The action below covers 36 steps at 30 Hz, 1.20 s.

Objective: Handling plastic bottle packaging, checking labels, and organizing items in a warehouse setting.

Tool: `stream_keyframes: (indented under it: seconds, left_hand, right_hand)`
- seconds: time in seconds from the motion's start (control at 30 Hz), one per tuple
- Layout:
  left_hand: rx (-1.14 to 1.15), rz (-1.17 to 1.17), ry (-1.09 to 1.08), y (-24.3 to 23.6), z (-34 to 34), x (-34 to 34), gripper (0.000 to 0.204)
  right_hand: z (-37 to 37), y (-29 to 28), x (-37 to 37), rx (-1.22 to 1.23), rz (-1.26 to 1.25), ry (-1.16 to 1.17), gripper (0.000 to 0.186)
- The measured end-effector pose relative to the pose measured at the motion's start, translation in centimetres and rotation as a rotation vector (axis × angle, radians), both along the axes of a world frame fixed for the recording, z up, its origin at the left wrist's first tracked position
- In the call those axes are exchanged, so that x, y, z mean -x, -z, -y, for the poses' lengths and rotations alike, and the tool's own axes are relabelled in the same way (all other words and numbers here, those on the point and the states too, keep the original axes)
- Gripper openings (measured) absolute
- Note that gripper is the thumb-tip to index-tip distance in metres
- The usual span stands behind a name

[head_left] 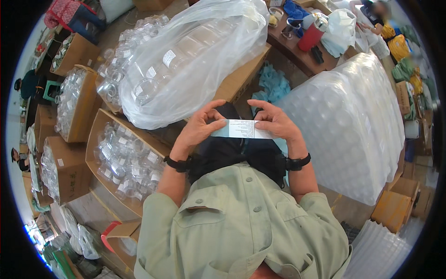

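Printed Label Strip Held Level Between Both Hands

The printed label strip [244, 129], white with a pale blue tint at its left end, is located above the person's lap, long side running left to right, lines of dark print facing up. The left hand [195, 128] pinches the left end, thumb on the upper face. The right hand [279, 124] pinches the right end in the same manner. Both forefingers arch clear of the strip on its far side; finger contact beneath it is hidden.

A black wristband is fitted on each wrist. Black trousers [234, 156] lie below the strip.

Left: an open cardboard box [97, 145] contains clear plastic jars [132, 158], many bearing white labels. Far left: a large translucent plastic bag [153, 116] encloses further jars. Far, beyond the hands: crumpled light-blue plastic [273, 83]. Right: a film-wrapped block [344, 130] with rows of rounded bumps. Far right: a brown table [293, 52] supports a red bottle [312, 36].
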<state>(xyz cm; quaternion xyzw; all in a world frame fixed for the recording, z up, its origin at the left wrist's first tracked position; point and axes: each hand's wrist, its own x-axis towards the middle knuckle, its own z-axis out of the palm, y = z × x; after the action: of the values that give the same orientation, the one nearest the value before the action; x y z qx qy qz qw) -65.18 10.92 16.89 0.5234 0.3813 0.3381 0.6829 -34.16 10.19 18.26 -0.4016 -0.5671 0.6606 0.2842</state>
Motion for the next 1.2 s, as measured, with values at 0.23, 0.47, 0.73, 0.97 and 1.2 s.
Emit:
stream_keyframes:
  seconds: [0.23,0.47,0.73,0.97,1.2]
  left_hand:
    - [-0.657,-0.523,-0.294,1.0,1.4,-3.4,0.052]
    - [-0.301,-0.34,-0.109,0.9,4.7,-7.7,0.042]
    - [-0.069,-0.17,-0.009,2.4,4.8,-7.3,0.038]
    - [0.044,-0.127,-0.028,2.5,4.7,-6.7,0.042]
    - [-0.006,-0.103,-0.264,0.2,4.0,0.1,0.053]
  right_hand:
    - [0.1,2.0,0.2,0.008,-0.031,0.073,0.072]
    - [0.6,2.7,1.7,-0.096,0.044,0.052,0.068]
    - [1.0,2.6,1.4,-0.054,0.073,0.061,0.065]
    - [0.8,2.8,1.7,0.02,-0.016,0.083,0.065]
    - [0.3,2.7,0.1,0.096,-0.197,0.159,0.07]
